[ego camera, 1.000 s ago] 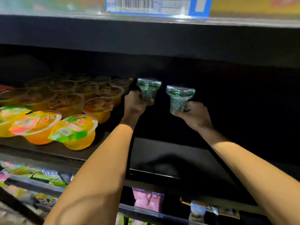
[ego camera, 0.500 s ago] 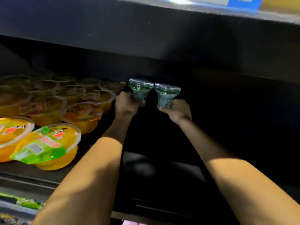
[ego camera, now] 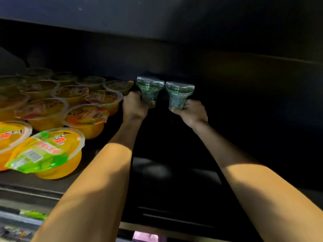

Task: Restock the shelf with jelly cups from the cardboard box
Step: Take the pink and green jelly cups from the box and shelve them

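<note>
- Jelly cups (ego camera: 150, 88), head view: two green ones are deep in the dark right part of the shelf (ego camera: 174, 173). They stand upright, side by side, with their rims almost touching, just beside the rows of orange cups (ego camera: 83, 119).
- The left hand (ego camera: 133, 107) grasps the left green cup (ego camera: 149, 96) round its narrow base, and the right hand (ego camera: 191, 112) grasps the right green cup (ego camera: 178, 96) the same way.
- To do this step well, I would lower both cups straight down and keep them level. I would let go only once each base sits flat, keeping the left knuckles clear of the nearest orange cup.
- The shelf floor under the green cups is black, so I cannot tell whether their bases touch it or hang above it.
- The fingers on the far side of each cup are hidden, and the green labels are too blurred to read.
- The cardboard box is out of view.
</note>
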